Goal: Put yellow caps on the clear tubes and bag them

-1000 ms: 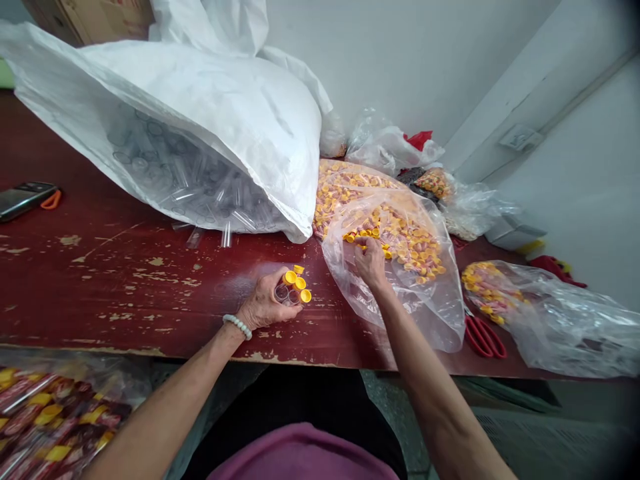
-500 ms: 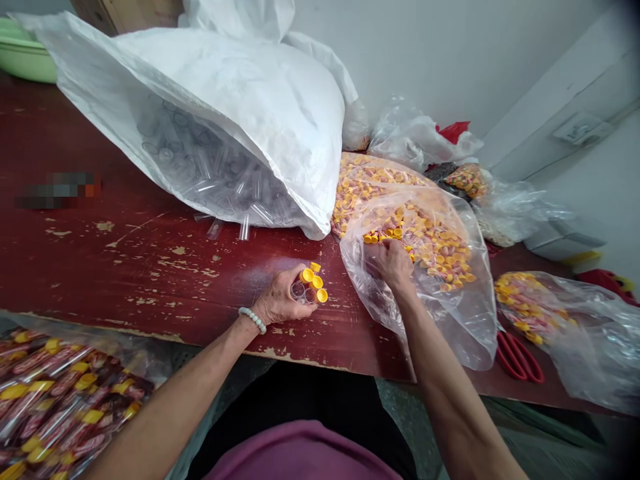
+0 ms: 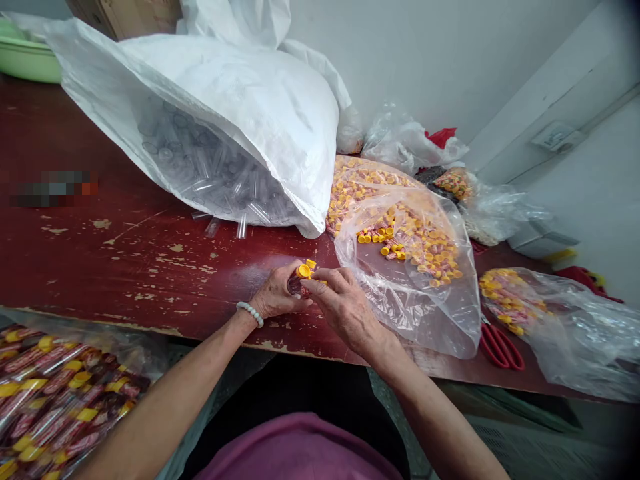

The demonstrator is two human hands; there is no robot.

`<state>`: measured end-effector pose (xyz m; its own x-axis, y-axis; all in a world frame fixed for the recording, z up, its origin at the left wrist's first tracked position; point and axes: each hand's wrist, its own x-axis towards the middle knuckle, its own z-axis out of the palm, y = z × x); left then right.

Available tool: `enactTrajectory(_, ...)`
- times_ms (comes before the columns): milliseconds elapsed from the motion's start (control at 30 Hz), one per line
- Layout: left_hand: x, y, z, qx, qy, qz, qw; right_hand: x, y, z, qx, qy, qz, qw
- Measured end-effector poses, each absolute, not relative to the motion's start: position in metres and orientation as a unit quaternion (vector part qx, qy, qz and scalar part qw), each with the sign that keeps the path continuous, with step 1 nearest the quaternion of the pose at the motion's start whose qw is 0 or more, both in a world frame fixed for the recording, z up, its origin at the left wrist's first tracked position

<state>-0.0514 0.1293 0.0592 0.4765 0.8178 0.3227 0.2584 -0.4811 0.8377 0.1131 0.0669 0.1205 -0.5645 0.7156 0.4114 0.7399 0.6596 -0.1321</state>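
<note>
My left hand (image 3: 279,291), with a beaded bracelet, is wrapped round a small bundle of clear plastic tubes (image 3: 294,287), held above the table. Yellow caps (image 3: 305,271) top some of them. Over the bundle's right side, my right hand (image 3: 345,303) has its thumb and fingers pinched at a yellow cap, mostly hidden by the fingertips. Right of the hands lies an open clear bag (image 3: 420,320) of yellow caps with pinkish wrapped pieces (image 3: 435,260) attached. Behind the bundle, a big white sack (image 3: 280,93) lies open, full of empty clear tubes (image 3: 210,167).
Red-handled scissors (image 3: 501,347) lie near the front edge of the worn red table (image 3: 125,267). Another bag of capped pieces (image 3: 515,300) is at the right. Filled tubes (image 3: 55,393) heap at the lower left. A green basin (image 3: 30,57) stands at the far left.
My right hand has come out of the clear bag and moved left to the tube bundle. The left hand stays nearly in place, still holding the tubes.
</note>
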Motion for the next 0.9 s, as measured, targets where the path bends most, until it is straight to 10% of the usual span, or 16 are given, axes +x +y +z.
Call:
enactTrajectory(467,-0.052,0.131,0.055,0.767,0.356,0.379,0.376,0.113,0.063,0.117,-0.441,-0.831,0.031,0.337)
enactTrajectory(700,-0.052,0.13,0.053,0.78,0.343,0.38,0.36,0.103,0.06,0.092,-0.479,-0.84,0.009,0.252)
enactTrajectory(900,-0.048,0.131,0.051,0.757,0.36,0.407,0.364,0.149,0.092,0.097,-0.534,-0.745,0.025,0.4)
